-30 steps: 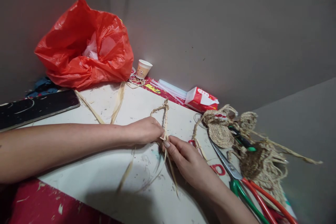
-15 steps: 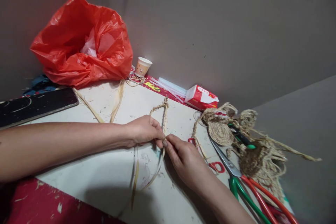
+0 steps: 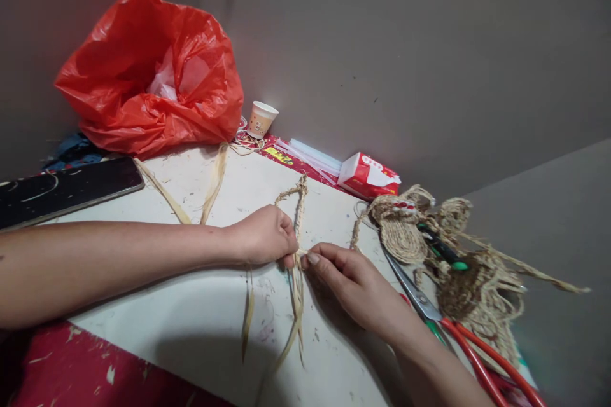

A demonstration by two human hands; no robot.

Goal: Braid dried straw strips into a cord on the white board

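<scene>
A thin braided straw cord (image 3: 300, 213) runs down the white board to my fingers, with a bend at its far end. My left hand (image 3: 267, 235) is closed, pinching the cord near its lower end. Right beside it, my right hand (image 3: 351, 280) is closed with thumb and forefinger on a short stretch of straw strand coming off the cord. Loose flat straw strands (image 3: 296, 305) hang from the pinch point toward me. Another strand (image 3: 248, 315) dangles below my left wrist. The fingertips partly hide the join.
Large scissors (image 3: 420, 299) and a heap of coiled braided rope (image 3: 477, 299) lie at right. Behind are a tissue pack (image 3: 370, 177), a paper cup (image 3: 262, 119) and a red plastic bag (image 3: 157, 76). A phone (image 3: 71, 191) lies at left on the white board (image 3: 191, 305).
My right hand has shifted slightly right, apart from my left, drawing a strand sideways. The loose strands below now hang closer together. My left hand keeps its pinch.
</scene>
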